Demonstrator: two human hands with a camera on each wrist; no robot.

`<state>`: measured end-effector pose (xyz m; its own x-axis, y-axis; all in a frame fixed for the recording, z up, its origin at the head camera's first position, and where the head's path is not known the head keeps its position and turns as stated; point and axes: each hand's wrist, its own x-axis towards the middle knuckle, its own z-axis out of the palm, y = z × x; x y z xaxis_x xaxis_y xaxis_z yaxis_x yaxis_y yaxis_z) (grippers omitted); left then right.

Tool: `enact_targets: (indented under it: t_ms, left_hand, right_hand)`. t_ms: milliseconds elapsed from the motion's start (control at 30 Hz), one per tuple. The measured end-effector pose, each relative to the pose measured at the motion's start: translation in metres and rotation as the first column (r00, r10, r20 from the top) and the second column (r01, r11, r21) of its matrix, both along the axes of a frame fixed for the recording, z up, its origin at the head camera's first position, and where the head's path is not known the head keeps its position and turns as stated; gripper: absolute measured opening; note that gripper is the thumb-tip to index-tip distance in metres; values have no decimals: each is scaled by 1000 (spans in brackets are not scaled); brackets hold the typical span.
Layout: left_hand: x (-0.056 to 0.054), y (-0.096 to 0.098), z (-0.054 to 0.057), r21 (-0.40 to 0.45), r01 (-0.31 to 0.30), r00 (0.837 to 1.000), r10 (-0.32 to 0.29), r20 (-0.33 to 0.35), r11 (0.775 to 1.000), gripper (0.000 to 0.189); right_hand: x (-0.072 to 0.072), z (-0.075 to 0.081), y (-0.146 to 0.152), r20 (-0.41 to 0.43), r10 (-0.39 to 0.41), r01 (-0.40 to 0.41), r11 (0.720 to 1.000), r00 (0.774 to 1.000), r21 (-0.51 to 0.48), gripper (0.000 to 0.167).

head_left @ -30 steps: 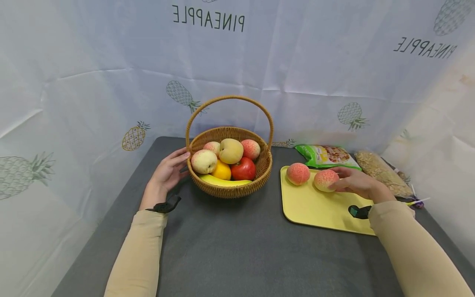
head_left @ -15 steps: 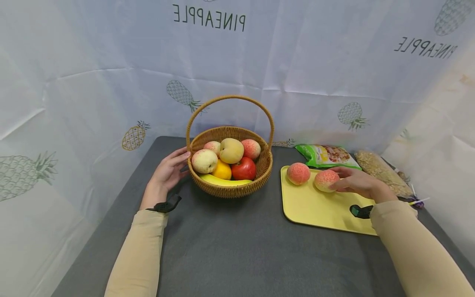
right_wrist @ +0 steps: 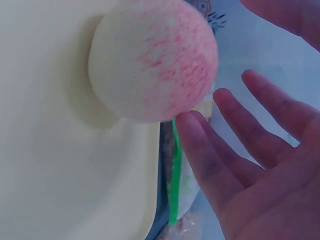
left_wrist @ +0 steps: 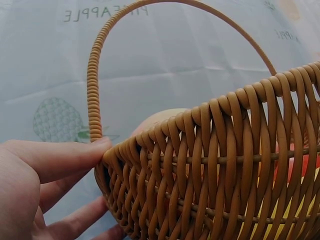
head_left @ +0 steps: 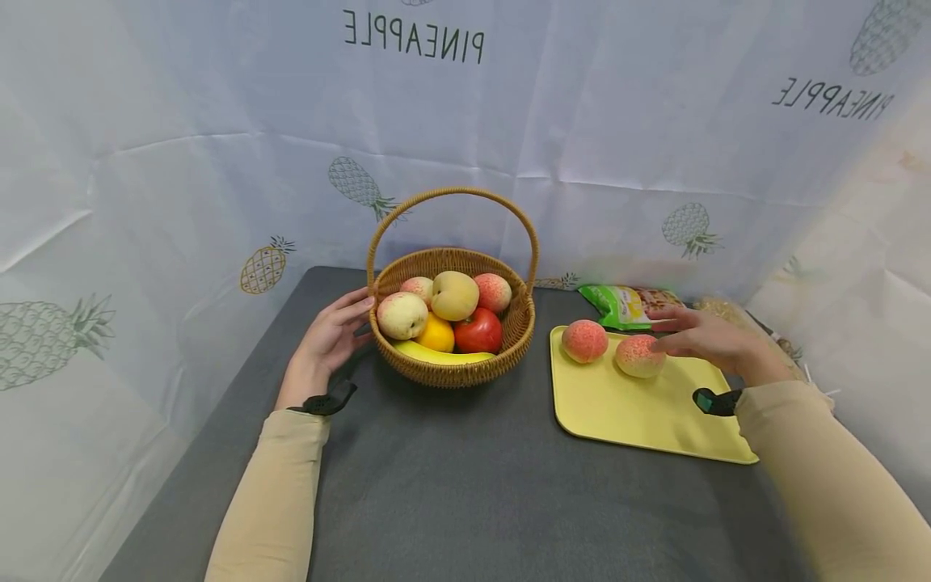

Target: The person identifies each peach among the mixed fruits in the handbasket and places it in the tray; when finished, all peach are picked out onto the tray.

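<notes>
A wicker basket (head_left: 451, 373) holds several fruits: a pale peach (head_left: 455, 296), a red tomato-like fruit (head_left: 478, 331), an orange-yellow round fruit (head_left: 436, 333) and a banana (head_left: 436, 354) among them. At its left side my left hand (head_left: 330, 333) touches the rim with outstretched fingers (left_wrist: 70, 156). On the yellow tray (head_left: 618, 416) two pink peaches sit side by side. My right hand (head_left: 709, 341) is just right of the nearer peach (head_left: 640, 356), fingers spread and apart. In the right wrist view that peach (right_wrist: 155, 60) rests on the tray beside the fingertips.
Another peach (head_left: 585, 341) lies at the tray's left corner. Behind the tray is a green snack bag (head_left: 618, 305), with a clear bag of grain-like food (head_left: 716, 305) partly hidden by the right hand. A pineapple-print curtain (head_left: 582, 105) closes off the back.
My right hand has let go of the peach, its fingers spreading and lifting slightly away to the right. The peach stays on the tray. The left hand stays at the basket rim.
</notes>
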<state>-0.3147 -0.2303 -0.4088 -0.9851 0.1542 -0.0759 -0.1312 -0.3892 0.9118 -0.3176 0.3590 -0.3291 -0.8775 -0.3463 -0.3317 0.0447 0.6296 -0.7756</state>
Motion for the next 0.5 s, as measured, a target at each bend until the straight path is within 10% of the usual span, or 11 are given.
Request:
enact_targets:
  t_ms: [500]
  left_hand:
    - [-1, 0, 0, -4, -3, 1000, 3, 4, 1000, 51]
  right_hand:
    - [-5, 11, -22, -41, 68, -61, 985, 997, 161, 72]
